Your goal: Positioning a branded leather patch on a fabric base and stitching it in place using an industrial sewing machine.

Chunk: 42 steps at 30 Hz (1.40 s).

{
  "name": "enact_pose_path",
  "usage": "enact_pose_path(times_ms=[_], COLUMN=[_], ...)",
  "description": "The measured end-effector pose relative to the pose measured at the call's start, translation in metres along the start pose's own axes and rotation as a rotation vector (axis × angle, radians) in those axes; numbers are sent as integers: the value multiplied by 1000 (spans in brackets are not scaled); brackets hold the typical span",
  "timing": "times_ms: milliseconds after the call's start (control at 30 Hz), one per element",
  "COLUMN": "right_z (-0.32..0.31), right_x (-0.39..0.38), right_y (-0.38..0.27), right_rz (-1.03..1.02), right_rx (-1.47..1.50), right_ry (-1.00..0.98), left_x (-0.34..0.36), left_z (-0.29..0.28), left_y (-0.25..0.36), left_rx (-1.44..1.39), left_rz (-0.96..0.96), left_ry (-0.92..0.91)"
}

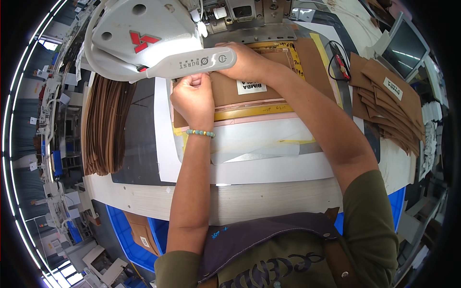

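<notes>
My left hand [193, 100] is closed, thumb and fingers pinched together, over the left part of a brown panel [222, 94]. Whatever it pinches, if anything, is too small to make out. Further right and up, my right hand [247, 65] reaches in under the machine head; a grey lamp arm [192, 63] covers its fingertips. A white printed label [251, 88] lies on the panel beneath my right wrist. The panel sits in a flat frame with yellow strips [254, 111] and pink edging, on a transparent plastic sheet [259, 150].
A white sewing machine head [144, 33] overhangs the work. Brown pieces stand in a row [108, 125] at left; a labelled brown stack [389, 101] lies at right. Red-handled snips [343, 67] rest beside the frame. A blue bin [120, 230] is below the table edge.
</notes>
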State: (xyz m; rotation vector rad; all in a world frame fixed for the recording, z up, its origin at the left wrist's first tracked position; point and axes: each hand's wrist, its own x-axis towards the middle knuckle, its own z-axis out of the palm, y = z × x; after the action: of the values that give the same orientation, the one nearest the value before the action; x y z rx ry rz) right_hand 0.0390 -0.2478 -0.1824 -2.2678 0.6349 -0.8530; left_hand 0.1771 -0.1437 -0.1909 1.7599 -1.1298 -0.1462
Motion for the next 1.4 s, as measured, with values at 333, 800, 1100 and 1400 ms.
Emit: enact_pose_path(times_ms=[333,800,1100,1400], right_z=[-1,0,-2,-7], right_x=[2,-2,-3,-3], right_y=[-5,-14,-14,-17], right_rz=[12,92,59,45], right_rx=[7,-52,-67,-42], right_ry=[0,-10,-2,-45], left_x=[1,-3,-3,-3], left_z=[-1,-2,-2,-1], left_y=[-1,5,6,4], left_rx=[-13,14,5,-5], left_rz=[7,-5,4,40], left_ry=[7,-9,-9,16])
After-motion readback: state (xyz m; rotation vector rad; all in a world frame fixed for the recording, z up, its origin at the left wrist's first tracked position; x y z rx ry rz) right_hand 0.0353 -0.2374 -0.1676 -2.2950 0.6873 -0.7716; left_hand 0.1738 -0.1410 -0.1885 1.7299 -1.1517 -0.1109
